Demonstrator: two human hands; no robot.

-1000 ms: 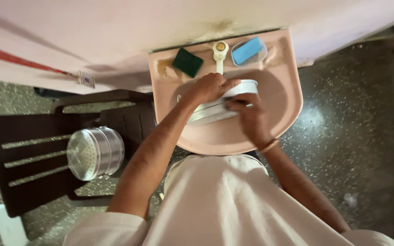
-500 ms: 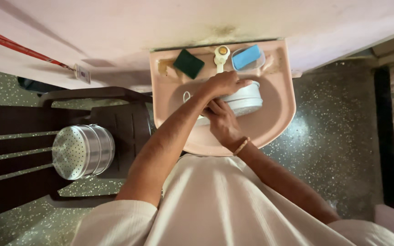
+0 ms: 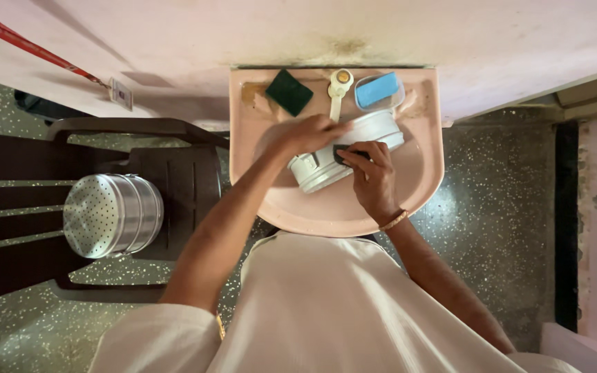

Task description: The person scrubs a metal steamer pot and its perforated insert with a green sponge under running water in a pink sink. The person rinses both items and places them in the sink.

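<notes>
A round steel vessel (image 3: 374, 131) lies on its side in the pink wash basin (image 3: 423, 179). My left hand (image 3: 309, 135) grips its rim from the left and steadies it. My right hand (image 3: 371, 173) presses a small dark scrub pad (image 3: 343, 153) against the vessel's outer wall. The tap (image 3: 338, 86) stands just behind the vessel at the basin's back edge.
A green scouring pad (image 3: 289, 91) and a blue soap bar in a clear dish (image 3: 378, 90) lie on the basin's back ledge. A perforated steel steamer pot (image 3: 108, 215) rests on a dark plastic chair (image 3: 181, 176) to the left. A red stick (image 3: 22, 43) leans on the wall.
My right hand has slid from the vessel's right side to its near wall with the pad. My left hand kept its grip. The view has shifted to the left.
</notes>
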